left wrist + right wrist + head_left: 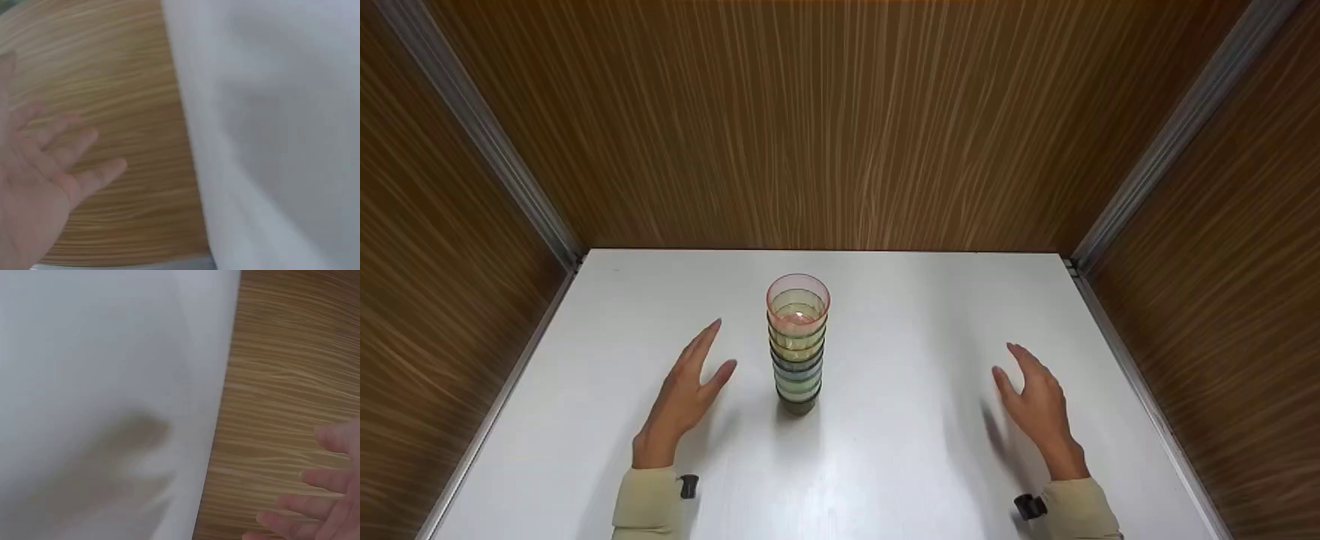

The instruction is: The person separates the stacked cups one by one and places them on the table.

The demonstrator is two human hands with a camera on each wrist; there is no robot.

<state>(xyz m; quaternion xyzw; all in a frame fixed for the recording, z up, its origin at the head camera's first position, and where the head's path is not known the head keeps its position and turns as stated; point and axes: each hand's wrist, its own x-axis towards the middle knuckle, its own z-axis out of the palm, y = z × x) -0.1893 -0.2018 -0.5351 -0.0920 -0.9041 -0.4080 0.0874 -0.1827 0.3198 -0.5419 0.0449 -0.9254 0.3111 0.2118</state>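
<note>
A tall stack of nested clear plastic cups (798, 345) stands upright on the white table, left of its middle. The topmost cup has a pink rim; below it show yellowish, dark blue and green ones. To the left of the stack, my left hand (684, 394) is held with fingers extended and thumb apart, touching nothing. My right hand (1037, 401) is well off to the right of the stack, its fingers loosely extended and nothing held. In the left wrist view the left palm (31, 197) shows with spread fingers; in the right wrist view, the right fingers (326, 481) are spread too.
The white table (900, 450) is closed in by a wood-grain back panel (840, 127) and a wood-grain side panel (1222, 285) on the right, with another on the left. Grey metal strips (1170, 120) run along the corners. Hand shadows fall on the tabletop.
</note>
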